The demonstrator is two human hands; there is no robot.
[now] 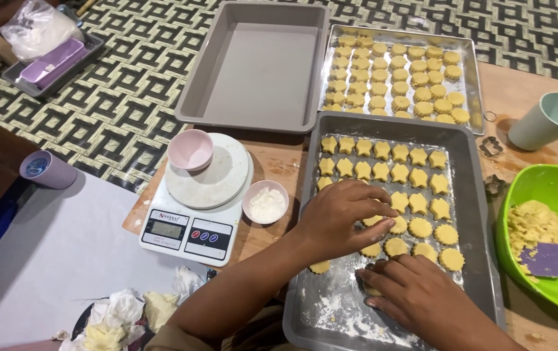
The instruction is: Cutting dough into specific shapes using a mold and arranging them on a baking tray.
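Step in hand: setting cut dough pieces in rows on the near grey baking tray (474,195). The left hand (344,218) lies palm down over the middle rows, fingers curled loosely onto a cut cookie (374,221); whether it grips that piece I cannot tell. The right hand (409,292) rests at the tray's near, floured end, fingers bent over a piece mostly hidden beneath them, so its hold is also unclear. Star shapes fill the far rows, round scalloped ones the nearer rows. A full metal tray (470,71) sits beyond, an empty grey pan (259,65) far left. Judgement: the next move calls for placing pieces on the bare near end, evenly spaced and not touching.
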